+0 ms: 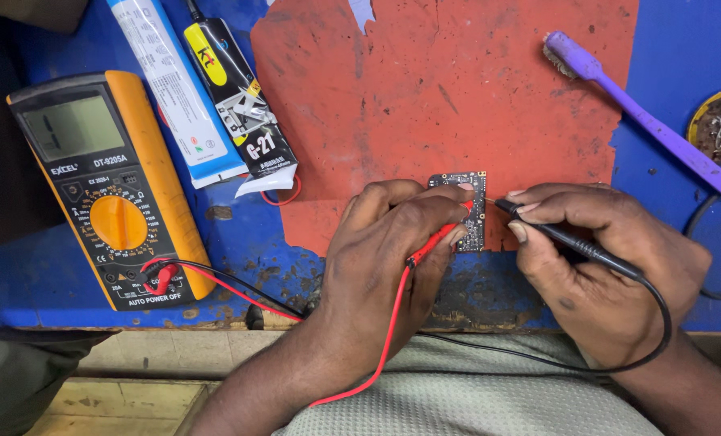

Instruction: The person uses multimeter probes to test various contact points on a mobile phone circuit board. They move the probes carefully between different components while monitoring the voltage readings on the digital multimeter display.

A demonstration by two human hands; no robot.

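Upper left: a grey meter screen, white-blue tube and black tube (yellow-labelled).

Workbench: blue top, worn and scuffed, wooden near edge. Red mat lay centre-far, torn along near edge. On mat: small dark circuit board near edge; purple toothbrush lay across right edge onto blue. Left on blue: orange multimeter, white-blue tube, black glue tube beside it. Far right: round tin, partly cut off.
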